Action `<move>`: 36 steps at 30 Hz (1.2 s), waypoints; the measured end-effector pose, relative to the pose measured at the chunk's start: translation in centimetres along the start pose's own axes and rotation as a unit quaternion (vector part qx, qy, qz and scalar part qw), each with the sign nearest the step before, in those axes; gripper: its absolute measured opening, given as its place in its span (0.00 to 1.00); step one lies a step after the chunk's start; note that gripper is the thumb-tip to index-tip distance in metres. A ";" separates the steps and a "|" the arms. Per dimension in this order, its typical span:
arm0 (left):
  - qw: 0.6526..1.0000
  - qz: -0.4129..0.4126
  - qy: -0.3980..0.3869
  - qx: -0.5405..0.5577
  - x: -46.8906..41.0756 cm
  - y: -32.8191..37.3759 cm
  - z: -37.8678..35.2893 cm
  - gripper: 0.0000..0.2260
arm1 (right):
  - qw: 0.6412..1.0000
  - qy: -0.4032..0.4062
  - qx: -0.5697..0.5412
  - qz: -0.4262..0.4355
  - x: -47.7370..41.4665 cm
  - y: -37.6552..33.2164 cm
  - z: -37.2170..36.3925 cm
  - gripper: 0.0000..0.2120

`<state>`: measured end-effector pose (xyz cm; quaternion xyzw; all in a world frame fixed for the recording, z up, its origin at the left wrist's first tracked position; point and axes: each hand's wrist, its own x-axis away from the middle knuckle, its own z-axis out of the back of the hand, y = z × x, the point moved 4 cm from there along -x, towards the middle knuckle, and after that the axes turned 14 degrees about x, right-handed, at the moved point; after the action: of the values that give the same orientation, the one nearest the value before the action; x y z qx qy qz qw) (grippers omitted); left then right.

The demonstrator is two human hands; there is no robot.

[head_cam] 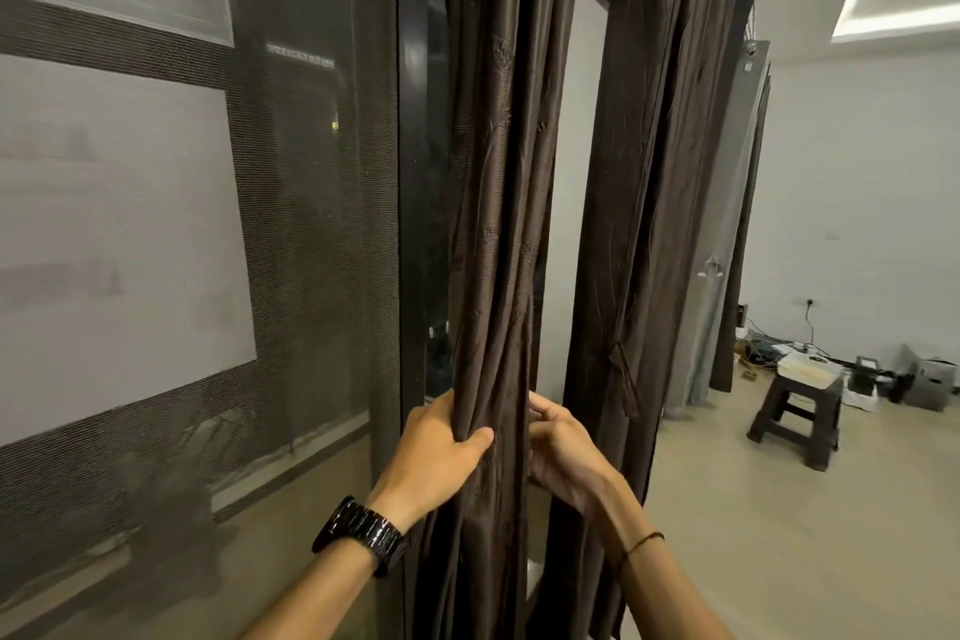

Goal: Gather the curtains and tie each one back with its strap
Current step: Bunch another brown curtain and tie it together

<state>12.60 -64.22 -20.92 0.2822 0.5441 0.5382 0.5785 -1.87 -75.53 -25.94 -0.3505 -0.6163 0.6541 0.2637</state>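
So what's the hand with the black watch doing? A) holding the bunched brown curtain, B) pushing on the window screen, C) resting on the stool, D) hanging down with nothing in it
A: the left hand, the one above the black watch, has its grip wrapped around the gathered brown curtain, with the thumb pressed across the folds; the stool stands apart on the floor to the right.

Single head-worn wide-angle view, looking forward and slightly down along a window wall, close enough that the gathered brown curtain (493,234) and both forearms fill the centre and lower frame. Mesh window screen (156,224) takes the left half at a steep angle; the floor and a dark stool (797,411) recede at right. Straight edges bow near the frame borders.
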 end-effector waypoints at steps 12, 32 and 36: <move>0.998 0.021 0.007 -0.066 -0.2 0.0 0.9 0.10 | 0.973 -0.085 0.215 -0.001 -1.6 -3.6 -1.9 0.10; 0.982 0.152 0.106 0.025 1.1 -0.3 -1.0 0.20 | 0.869 0.403 0.263 0.119 7.5 -0.8 -3.3 0.02; 0.979 0.200 0.044 -0.011 0.9 -0.9 -0.8 0.35 | 0.884 0.351 0.286 0.115 7.9 -1.7 -2.7 0.04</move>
<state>12.00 -63.86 -22.27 0.3548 0.4956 0.6609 0.4379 -4.77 -67.52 -25.28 -0.5347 -0.2247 0.6623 0.4743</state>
